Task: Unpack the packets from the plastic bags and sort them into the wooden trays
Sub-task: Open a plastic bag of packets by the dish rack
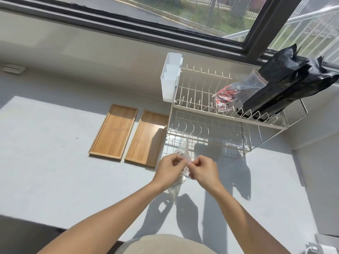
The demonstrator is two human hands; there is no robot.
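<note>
the grey surface lies bare left of and below both grips, with the dish rack close ahead and to the right. the left hand and right hand sit nearly touching, each pinched shut on the top edge of a clear plastic bag held between them; its contents are too pale to tell. the bag hangs roughly upright, long axis running away from the person. two wooden trays lie side by side ahead-left, long sides pointing away. another packet bag rests on the rack's upper tier.

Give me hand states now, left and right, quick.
Left hand: closed, pinching the clear plastic bag.
Right hand: closed, pinching the same bag's edge.
</note>
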